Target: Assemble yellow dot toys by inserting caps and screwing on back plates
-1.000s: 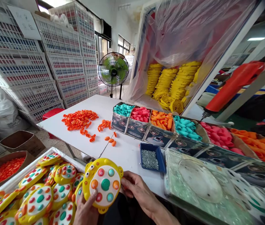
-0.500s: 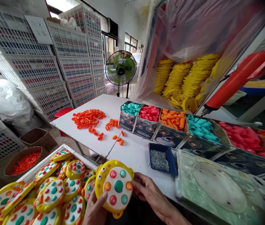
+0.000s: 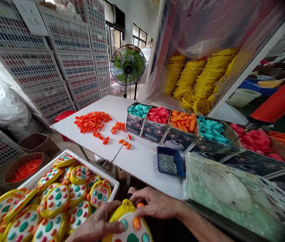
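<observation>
Low in the frame is a yellow toy [image 3: 117, 219] with a white face and coloured round buttons, its lower part cut off by the frame edge. My left hand [image 3: 99, 222] grips its left side, thumb lying across the white face. My right hand [image 3: 155, 203] is closed at the toy's upper right edge, with a small orange piece [image 3: 139, 204] between thumb and fingers. Whether that piece is fixed to the toy I cannot tell. An orange button [image 3: 137, 223] shows just below my right thumb.
A white crate [image 3: 114, 186] of similar toys stands at left. The table [image 3: 137, 168] bears orange parts [image 3: 92, 121], a blue tray [image 3: 180, 164] of small metal pieces and boxes of coloured parts [image 3: 157, 116]. A red power screwdriver [image 3: 276, 101] hangs at right, near a plastic-wrapped package [image 3: 223, 188].
The toy has come lower and been turned, so a yellow bump now points up. My right hand has moved from its right side to its upper edge. The view has shifted slightly.
</observation>
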Demonstrator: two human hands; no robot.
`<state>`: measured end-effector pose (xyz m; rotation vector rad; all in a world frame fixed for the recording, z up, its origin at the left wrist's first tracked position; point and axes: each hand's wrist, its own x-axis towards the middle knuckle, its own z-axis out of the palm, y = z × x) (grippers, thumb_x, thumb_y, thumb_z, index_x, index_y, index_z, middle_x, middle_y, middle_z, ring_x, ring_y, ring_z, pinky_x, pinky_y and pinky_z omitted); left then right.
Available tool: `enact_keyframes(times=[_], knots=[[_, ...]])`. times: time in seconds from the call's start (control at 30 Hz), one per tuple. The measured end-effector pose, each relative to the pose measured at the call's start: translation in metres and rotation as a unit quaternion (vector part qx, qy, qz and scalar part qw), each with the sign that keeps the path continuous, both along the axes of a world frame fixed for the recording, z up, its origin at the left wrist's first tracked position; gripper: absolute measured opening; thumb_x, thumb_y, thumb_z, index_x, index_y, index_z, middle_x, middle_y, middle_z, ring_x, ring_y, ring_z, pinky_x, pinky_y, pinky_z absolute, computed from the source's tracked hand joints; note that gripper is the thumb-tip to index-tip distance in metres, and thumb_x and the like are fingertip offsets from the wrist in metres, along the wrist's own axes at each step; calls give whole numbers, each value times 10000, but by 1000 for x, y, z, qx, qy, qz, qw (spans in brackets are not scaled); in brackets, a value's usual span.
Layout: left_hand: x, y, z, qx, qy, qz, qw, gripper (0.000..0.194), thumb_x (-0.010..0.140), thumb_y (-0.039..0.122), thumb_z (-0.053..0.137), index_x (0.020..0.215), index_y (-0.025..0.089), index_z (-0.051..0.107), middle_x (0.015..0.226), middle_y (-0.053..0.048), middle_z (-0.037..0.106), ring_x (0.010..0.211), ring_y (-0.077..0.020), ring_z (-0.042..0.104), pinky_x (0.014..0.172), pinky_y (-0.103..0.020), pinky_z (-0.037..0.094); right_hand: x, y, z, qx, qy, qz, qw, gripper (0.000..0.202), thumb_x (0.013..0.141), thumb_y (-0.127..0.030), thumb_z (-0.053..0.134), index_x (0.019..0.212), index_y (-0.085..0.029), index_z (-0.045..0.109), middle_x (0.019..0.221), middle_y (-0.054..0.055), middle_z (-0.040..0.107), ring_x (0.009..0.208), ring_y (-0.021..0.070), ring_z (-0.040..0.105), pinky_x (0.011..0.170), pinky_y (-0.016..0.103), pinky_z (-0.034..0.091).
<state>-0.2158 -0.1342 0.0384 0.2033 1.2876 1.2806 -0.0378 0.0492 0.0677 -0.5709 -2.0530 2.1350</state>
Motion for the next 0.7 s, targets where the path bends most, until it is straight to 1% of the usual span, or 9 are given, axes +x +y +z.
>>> enact_keyframes(times=[0.1, 0.2, 0.27, 0.33, 0.4, 0.47, 0.5, 0.57, 0.7], knots=[[7, 5, 7, -12, 28, -9, 1000, 410, 593, 193, 902, 991, 216, 804, 990, -110, 815, 910, -362, 753, 736, -386, 613, 0, -2, -10, -11, -23, -18, 1000, 287, 698, -421, 839, 880, -204, 798, 801, -9, 698, 621, 122, 533, 594, 243, 421], [8, 8, 12, -3, 47, -15, 999, 375, 648, 264, 889, 1007, 210, 796, 997, -107, 819, 880, -353, 759, 695, -376, 609, 3, -4, -14, -60, -7, -107, 992, 341, 779, -448, 782, 998, -187, 769, 889, 18, 696, 655, 117, 546, 657, 261, 447], [8, 8, 10, 1, 54, -1, 999, 402, 642, 269, 892, 1025, 212, 787, 990, -98, 820, 887, -356, 755, 696, -381, 610, 6, -8, -12, -100, 19, -132, 986, 371, 793, -435, 781, 1067, -188, 747, 944, 33, 690, 763, 139, 587, 745, 275, 475], [9, 6, 3, -1, 54, 12, 998, 434, 621, 257, 898, 1036, 207, 781, 974, -98, 819, 885, -362, 750, 700, -388, 611, 6, -12, -8, -123, 37, -143, 981, 366, 800, -422, 783, 1080, -190, 736, 978, 47, 694, 856, 161, 608, 793, 284, 491], [10, 5, -3, 1, 34, 29, 999, 488, 593, 235, 906, 1062, 199, 776, 981, -112, 815, 927, -384, 741, 728, -403, 614, 3, -16, -6, -125, 44, -158, 978, 348, 779, -417, 807, 1032, -191, 730, 972, 51, 707, 843, 164, 619, 738, 268, 495], [12, 4, -9, 1, 7, 49, 999, 547, 573, 224, 907, 1101, 191, 768, 1007, -133, 807, 996, -414, 725, 783, -425, 613, -1, -19, -5, -115, 42, -177, 977, 337, 737, -422, 841, 946, -186, 724, 898, 36, 713, 747, 145, 611, 650, 246, 474], [13, 4, -10, 1, -2, 58, 998, 566, 567, 222, 906, 1115, 193, 764, 1023, -139, 804, 1022, -425, 717, 804, -437, 611, -3, -21, -5, -108, 38, -182, 977, 336, 715, -422, 856, 909, -181, 724, 855, 27, 709, 715, 140, 606, 628, 242, 466], [16, 4, -12, 1, 6, 57, 998, 566, 565, 232, 898, 1115, 214, 764, 1023, -127, 804, 1041, -430, 708, 824, -461, 609, -6, -23, -5, -95, 19, -182, 978, 336, 704, -420, 862, 899, -176, 737, 852, 28, 715, 740, 152, 629, 669, 253, 490], [20, 8, -8, 4, 84, 33, 996, 463, 575, 275, 890, 1026, 247, 790, 971, -78, 810, 1031, -408, 700, 812, -451, 613, -6, -27, -3, -84, 2, -142, 986, 397, 780, -428, 792, 1101, -203, 732, 1074, 68, 733, 966, 237, 689, 850, 337, 542]])
